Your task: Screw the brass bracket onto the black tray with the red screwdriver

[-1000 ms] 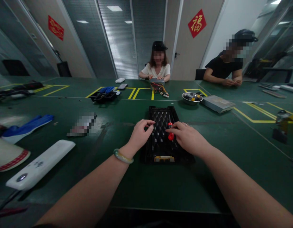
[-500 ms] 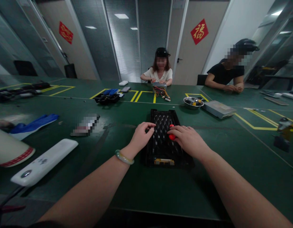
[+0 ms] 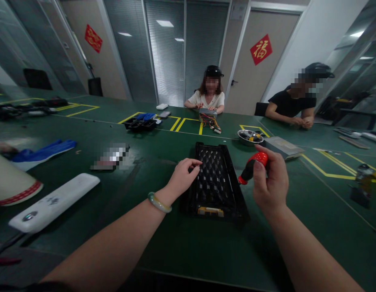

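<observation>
A black rectangular frame (image 3: 217,178) with a raised, studded inner surface lies on the table in front of me. My left hand (image 3: 184,175), with a bangle on its wrist, is at the frame's left rim. Its thumb and index finger are apart over the edge; the other fingers are largely hidden. To the right of the frame, my right hand (image 3: 272,178) is raised and closed round a red and black screwdriver (image 3: 251,167). The screwdriver is tilted, its lower red end near the frame's right edge; I cannot make out its shaft.
A metal bowl (image 3: 250,138) with small items and a grey flat case (image 3: 284,147) stand beyond on the right. A white power strip (image 3: 55,202) and blue glove (image 3: 46,153) lie left. Opposite, a person (image 3: 208,91) touches a metal box with wires (image 3: 208,115); another sits right.
My right hand has lifted off the frame and moved right with the screwdriver, which is now tilted. My left hand stays at the frame's left rim. The view has shifted slightly.
</observation>
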A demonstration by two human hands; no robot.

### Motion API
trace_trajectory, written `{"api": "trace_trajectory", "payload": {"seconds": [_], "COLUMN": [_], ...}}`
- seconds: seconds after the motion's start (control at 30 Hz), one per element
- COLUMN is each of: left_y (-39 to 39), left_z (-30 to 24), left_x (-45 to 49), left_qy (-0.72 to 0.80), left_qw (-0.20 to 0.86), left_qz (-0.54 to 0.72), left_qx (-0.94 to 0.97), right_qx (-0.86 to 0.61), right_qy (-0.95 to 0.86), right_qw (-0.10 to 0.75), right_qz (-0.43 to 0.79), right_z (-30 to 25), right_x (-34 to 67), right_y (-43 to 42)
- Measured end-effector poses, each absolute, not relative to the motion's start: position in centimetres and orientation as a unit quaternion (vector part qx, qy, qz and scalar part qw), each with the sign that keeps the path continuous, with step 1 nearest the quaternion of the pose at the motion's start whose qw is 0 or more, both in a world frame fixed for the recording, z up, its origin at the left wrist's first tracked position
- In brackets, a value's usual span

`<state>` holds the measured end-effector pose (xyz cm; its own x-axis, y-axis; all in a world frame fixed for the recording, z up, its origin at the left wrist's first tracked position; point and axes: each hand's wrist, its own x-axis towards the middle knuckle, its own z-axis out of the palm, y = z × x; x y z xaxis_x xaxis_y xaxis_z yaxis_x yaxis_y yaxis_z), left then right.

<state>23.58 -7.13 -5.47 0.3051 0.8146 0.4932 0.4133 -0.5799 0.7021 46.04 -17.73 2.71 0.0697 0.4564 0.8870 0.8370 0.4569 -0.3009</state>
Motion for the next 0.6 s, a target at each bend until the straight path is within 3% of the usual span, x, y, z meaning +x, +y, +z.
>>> {"api": "trace_trajectory", "payload": {"seconds": [0.2, 0.43, 0.6], "left_y": [-7.3, -7.9, -8.8], "left_z": [-5.2, -3.5, -1.7], "left_x": [23.6, 22.5, 21.7], "left_qy": [0.395, 0.366, 0.295], "left_qw": [0.237, 0.197, 0.207], "left_qz": [0.426, 0.341, 0.257], "left_qx": [0.779, 0.843, 0.897], "right_qx": [-0.507, -0.556, -0.518], "right_qy": [-0.682, -0.728, -0.658], "right_qw": [0.517, 0.402, 0.545], "right_qz": [-0.103, 0.003, 0.032], "right_z": [2.9, 2.0, 1.3], "right_x": [45.5, 45.9, 45.1], "right_y": [-18.1, -17.4, -17.9]}}
